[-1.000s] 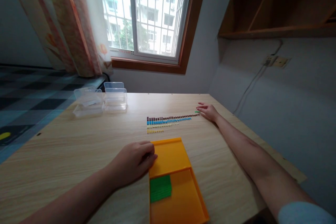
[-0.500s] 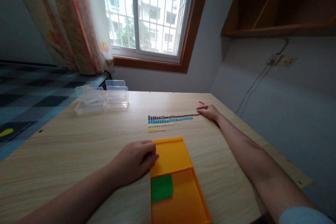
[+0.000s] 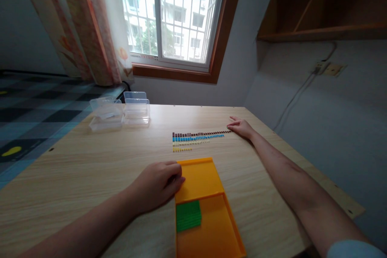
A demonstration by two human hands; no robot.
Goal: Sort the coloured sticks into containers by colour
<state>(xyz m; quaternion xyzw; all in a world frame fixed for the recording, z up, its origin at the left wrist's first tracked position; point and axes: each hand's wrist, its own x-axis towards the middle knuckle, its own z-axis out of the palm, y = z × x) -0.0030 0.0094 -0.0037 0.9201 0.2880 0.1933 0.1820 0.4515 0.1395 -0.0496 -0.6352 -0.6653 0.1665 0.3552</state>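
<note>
My left hand (image 3: 161,181) is closed on the upper left edge of an orange plastic tray (image 3: 234,225), its thumb lying over the rim. Flat green pieces (image 3: 188,215) lie side by side in the tray's near compartment. At the far right of the table, my right hand (image 3: 240,127) pinches a tiny green piece (image 3: 227,127) between thumb and fingertips, with another finger stretched out. Beside it ends a long row of small dark brown pieces (image 3: 199,134). Nearer to me run rows of blue pieces (image 3: 181,139), pale yellow pieces (image 3: 187,143) and yellow pieces (image 3: 181,150).
Clear plastic boxes (image 3: 137,117) with raised lids stand at the table's back left. A bed with a checked cover (image 3: 45,100) adjoins the wooden table (image 3: 115,157) on the left. A wall lies to the right, with a cable and socket (image 3: 331,69).
The view has shifted slightly. Both hands stay nearly in place, the left at the tray edge and the right at the end of the brown row.
</note>
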